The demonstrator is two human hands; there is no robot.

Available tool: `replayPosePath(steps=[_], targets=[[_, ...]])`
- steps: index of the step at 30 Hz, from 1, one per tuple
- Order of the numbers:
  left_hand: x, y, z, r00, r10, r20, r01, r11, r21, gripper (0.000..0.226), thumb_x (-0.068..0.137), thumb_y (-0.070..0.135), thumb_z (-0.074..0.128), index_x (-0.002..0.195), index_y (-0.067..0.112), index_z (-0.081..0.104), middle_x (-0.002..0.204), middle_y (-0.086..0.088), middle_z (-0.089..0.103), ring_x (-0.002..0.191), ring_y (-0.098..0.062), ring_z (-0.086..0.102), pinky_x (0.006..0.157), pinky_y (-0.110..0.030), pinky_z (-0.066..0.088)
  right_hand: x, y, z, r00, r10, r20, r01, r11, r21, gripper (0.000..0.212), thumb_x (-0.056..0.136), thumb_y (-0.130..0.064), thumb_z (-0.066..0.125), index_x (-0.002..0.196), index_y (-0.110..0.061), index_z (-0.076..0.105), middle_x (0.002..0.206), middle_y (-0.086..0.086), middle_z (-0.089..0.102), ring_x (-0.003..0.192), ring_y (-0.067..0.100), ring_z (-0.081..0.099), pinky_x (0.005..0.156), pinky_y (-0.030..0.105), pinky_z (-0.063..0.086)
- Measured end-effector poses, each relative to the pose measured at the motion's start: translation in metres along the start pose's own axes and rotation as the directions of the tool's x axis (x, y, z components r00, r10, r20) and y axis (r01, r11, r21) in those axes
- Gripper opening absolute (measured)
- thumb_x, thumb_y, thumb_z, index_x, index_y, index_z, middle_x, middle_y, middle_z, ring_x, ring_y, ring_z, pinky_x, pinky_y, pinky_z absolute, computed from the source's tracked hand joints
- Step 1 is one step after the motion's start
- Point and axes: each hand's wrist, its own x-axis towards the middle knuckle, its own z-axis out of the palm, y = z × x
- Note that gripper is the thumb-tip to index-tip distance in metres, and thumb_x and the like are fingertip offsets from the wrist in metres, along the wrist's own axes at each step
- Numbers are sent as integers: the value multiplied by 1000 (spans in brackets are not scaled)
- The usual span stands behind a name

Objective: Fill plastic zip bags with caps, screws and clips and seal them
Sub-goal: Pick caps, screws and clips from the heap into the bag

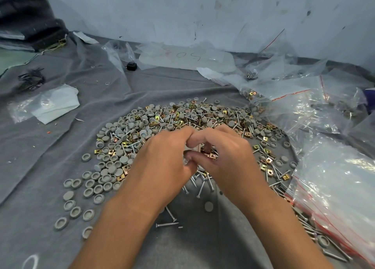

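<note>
A wide heap of grey round caps (113, 167), silver screws (203, 185) and gold metal clips (265, 161) lies on a grey cloth (50, 146). Both my hands meet over the heap's middle, fingers curled inward and touching each other. My left hand (162, 155) cups a pale cap-like piece, mostly hidden by the fingers. My right hand (229, 155) pinches a few gold clips at its fingertips, just above the heap. A stack of empty red-striped zip bags (334, 187) lies at the right.
Clear bags holding parts (304, 110) are piled at the back right. A white folded sheet on a bag (54, 104), black wire ties (31, 79) and a small black object (131, 66) lie further back. A pale wall (203, 10) closes off the far side.
</note>
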Motion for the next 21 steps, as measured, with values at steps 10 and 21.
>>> replayPosePath(steps=[10,21], targets=[[-1,-1,-3,997,-58,-56,58,998,-7,35,86,37,74,115,45,57,102,15,61,91,-9,59,80,-33,55,-29,4,-23,679,368,635,-306,928,-211,33,76,-48,83,96,-33,60,89,-17,60,79,1,59,72,30,53],[-1,0,3,1000,16,6,-16,1000,23,32,83,31,77,100,42,53,88,21,51,87,-8,50,69,-18,38,-9,-6,-17,986,163,-17,-159,974,159,19,83,-25,83,92,-27,67,87,-24,58,78,2,55,69,10,41]])
